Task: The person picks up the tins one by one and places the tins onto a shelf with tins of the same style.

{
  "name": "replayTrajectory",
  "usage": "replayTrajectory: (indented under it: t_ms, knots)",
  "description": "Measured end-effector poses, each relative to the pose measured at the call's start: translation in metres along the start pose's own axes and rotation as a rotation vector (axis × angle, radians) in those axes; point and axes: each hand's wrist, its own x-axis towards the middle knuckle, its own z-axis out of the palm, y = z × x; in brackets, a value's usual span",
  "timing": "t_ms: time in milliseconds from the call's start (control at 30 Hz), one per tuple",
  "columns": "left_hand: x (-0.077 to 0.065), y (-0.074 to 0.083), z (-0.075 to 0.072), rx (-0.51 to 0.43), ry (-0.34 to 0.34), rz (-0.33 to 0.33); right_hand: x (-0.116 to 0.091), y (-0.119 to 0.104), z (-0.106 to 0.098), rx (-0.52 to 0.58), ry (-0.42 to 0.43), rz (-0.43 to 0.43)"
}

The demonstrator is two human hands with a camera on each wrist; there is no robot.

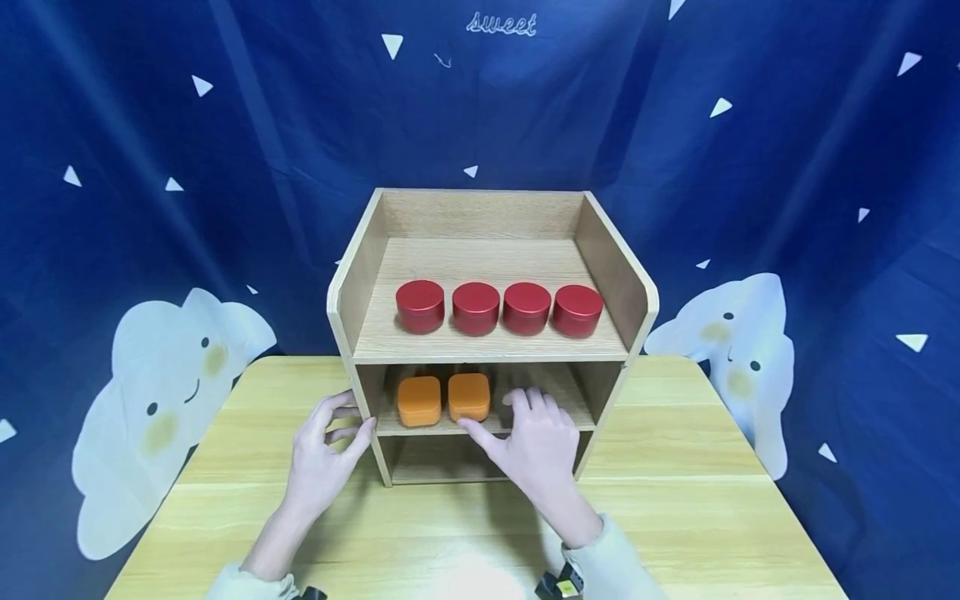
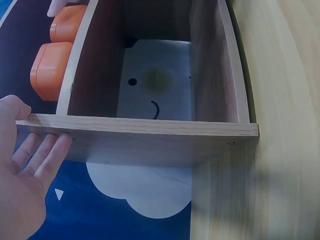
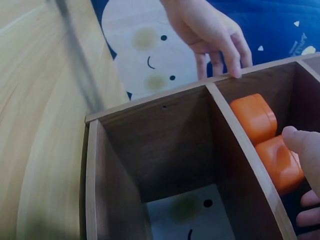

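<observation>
A three-level wooden shelf [image 1: 491, 360] stands on the table. Two rounded-square orange boxes sit side by side on its middle level: the left orange box [image 1: 419, 401] and the right orange box [image 1: 468, 392]. At the shelf's left side panel, my left hand [image 1: 324, 457] holds the front edge, thumb at the edge and fingers along the outer face. My right hand [image 1: 538, 443] reaches into the middle level. Its thumb [image 3: 300, 140] touches the right orange box near the front, while the other fingers spread to the right, apart from that box in the head view.
Several round red tins [image 1: 476, 308] stand in a row on the top level. The bottom level [image 1: 450, 461] lies below the boxes. Light wooden table [image 1: 697, 475] extends on both sides. A blue curtain [image 1: 480, 100] with white clouds hangs behind.
</observation>
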Motion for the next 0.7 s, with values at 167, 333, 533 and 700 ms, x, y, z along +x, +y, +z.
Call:
replayTrajectory:
  t_ms: [167,333,533,700]
  knots:
    - [-0.003,0.001,-0.001,-0.019,0.005,-0.028,-0.003,0.008,-0.010,0.056,0.050,-0.013]
    - [-0.006,0.006,-0.005,-0.018,-0.008,-0.028,-0.005,0.017,-0.020,0.146,0.093,-0.031]
    - [-0.010,0.007,-0.009,0.016,-0.023,0.083,-0.010,0.035,-0.037,0.238,0.086,-0.015]
    - [-0.013,0.007,-0.013,0.053,-0.053,0.100,-0.016,0.052,-0.052,0.265,0.080,-0.022]
